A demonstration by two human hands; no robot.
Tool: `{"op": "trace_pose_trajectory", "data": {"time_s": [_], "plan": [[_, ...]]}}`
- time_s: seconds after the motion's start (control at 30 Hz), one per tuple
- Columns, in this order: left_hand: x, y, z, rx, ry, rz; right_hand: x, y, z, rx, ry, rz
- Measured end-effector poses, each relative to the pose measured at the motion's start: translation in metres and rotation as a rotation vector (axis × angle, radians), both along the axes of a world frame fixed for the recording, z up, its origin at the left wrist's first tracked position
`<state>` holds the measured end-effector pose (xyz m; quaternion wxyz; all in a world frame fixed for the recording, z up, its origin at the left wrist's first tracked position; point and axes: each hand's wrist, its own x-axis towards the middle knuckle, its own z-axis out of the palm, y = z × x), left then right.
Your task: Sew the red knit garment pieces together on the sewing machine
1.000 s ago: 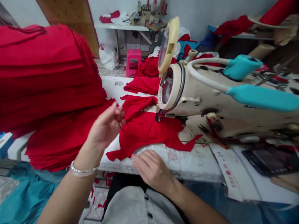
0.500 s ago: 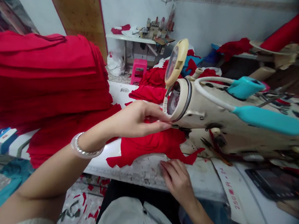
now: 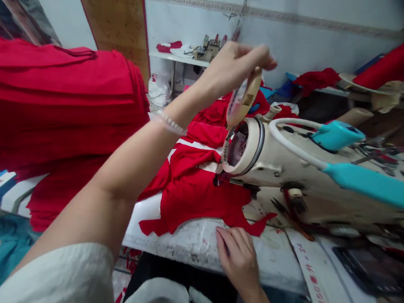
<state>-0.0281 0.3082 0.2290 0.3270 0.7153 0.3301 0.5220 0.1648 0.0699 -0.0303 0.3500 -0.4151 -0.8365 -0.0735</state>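
My left hand (image 3: pixel 242 63), a pale bracelet on its wrist, is raised above the end of a cream sewing machine (image 3: pixel 268 151). Its fingers are bent together past the top of the tilted-up round cover (image 3: pixel 252 94); anything between them is too small to see. Below the cover, the machine's round end opening (image 3: pixel 237 148) shows inner parts. My right hand (image 3: pixel 240 256) rests on the table's front edge with curled fingers and the thumb against the index finger, its grip hidden. Just beyond it, a cut red cloth piece (image 3: pixel 199 200) lies under the machine head.
A tall stack of red cloth (image 3: pixel 58 97) stands at left. Dark-bladed snips (image 3: pixel 291 217) lie beside the machine, near a black phone-like device (image 3: pixel 375 268). A lamp with a turquoise handle (image 3: pixel 375 184) curves over the machine. Another sewing machine (image 3: pixel 209 48) stands by the wall.
My left hand has risen from beside the machine's end opening to above the round cover. The right hand stays at the table edge. The view has shifted slightly.
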Motion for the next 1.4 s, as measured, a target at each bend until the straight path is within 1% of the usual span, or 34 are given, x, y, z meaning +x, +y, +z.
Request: {"op": "trace_pose_trajectory", "data": {"time_s": [0.03,0.07,0.1,0.13,0.17,0.2,0.23,0.3,0.33,0.37,0.4,0.43,0.47,0.53,0.63,0.7,0.77,0.83,0.9,0.93,0.97,1.03,1.1,1.17,1.23,1.3,1.4], "plan": [[0.004,0.017,0.0,-0.055,-0.052,0.018,0.0,0.0,0.0,0.008,-0.001,-0.004],[0.008,0.031,-0.005,-0.132,-0.093,0.028,0.0,0.0,0.0,0.014,-0.001,-0.008],[0.011,0.041,-0.016,-0.202,-0.108,0.044,0.0,0.0,0.0,0.019,0.001,-0.014],[0.013,0.045,-0.032,-0.279,-0.094,0.063,0.0,0.0,0.0,0.022,0.005,-0.02],[0.013,0.043,-0.053,-0.341,-0.061,0.084,0.0,0.0,0.0,0.023,0.01,-0.026],[0.012,0.035,-0.077,-0.386,-0.024,0.098,0.0,0.0,0.0,0.021,0.015,-0.027],[0.01,0.022,-0.103,-0.411,0.058,0.104,0.0,0.0,0.0,0.018,0.022,-0.024],[0.0,-0.018,-0.149,-0.416,0.176,0.077,0.0,0.0,-0.001,0.008,0.034,-0.013],[-0.005,-0.04,-0.167,-0.391,0.237,0.066,0.0,0.0,0.0,0.004,0.038,-0.007],[-0.011,-0.062,-0.18,-0.306,0.358,0.056,-0.001,0.001,0.0,-0.002,0.04,-0.004],[-0.015,-0.08,-0.189,-0.227,0.485,0.055,-0.001,0.001,0.0,-0.006,0.04,-0.002],[-0.018,-0.095,-0.194,-0.148,0.618,0.057,-0.001,0.001,0.0,-0.009,0.036,-0.001],[-0.019,-0.106,-0.197,-0.086,0.738,0.063,-0.002,0.001,0.0,-0.01,0.031,0.0],[-0.016,-0.116,-0.198,-0.039,0.885,0.074,-0.002,0.0,0.0,-0.012,0.032,0.0],[-0.007,-0.12,-0.198,-0.021,0.944,0.085,-0.001,-0.002,0.004,-0.059,0.097,0.02],[-0.002,-0.129,-0.196,-0.014,0.957,0.099,0.002,-0.003,0.01,-0.147,0.21,0.038],[-0.001,-0.146,-0.192,-0.02,0.964,0.067,0.005,0.001,0.02,-0.255,0.363,0.015],[-0.003,-0.165,-0.186,-0.037,0.929,-0.031,0.005,0.012,0.03,-0.395,0.544,-0.044],[-0.006,-0.179,-0.18,-0.063,0.851,-0.104,0.0,0.031,0.037,-0.613,0.73,-0.069],[-0.007,-0.181,-0.178,-0.081,0.813,-0.102,-0.005,0.042,0.04,-0.734,0.814,-0.064],[-0.007,-0.181,-0.177,-0.106,0.79,-0.071,-0.01,0.054,0.041,-0.841,0.888,-0.056],[-0.008,-0.176,-0.178,-0.15,0.794,0.007,-0.024,0.077,0.042,-0.989,1.006,-0.029],[-0.009,-0.17,-0.179,-0.157,0.829,0.025,-0.039,0.096,0.042,-1.084,1.104,-0.004],[-0.011,-0.168,-0.181,-0.143,0.855,0.02,-0.051,0.11,0.043,-1.175,1.184,-0.003],[-0.013,-0.168,-0.182,-0.158,0.871,0.051,-0.059,0.119,0.044,-1.217,1.236,-0.036],[-0.015,-0.167,-0.184,-0.185,0.882,0.094,-0.064,0.124,0.045,-1.207,1.268,-0.079],[-0.016,-0.165,-0.187,-0.183,0.869,0.108,-0.069,0.126,0.045,-1.174,1.299,-0.126]]}}
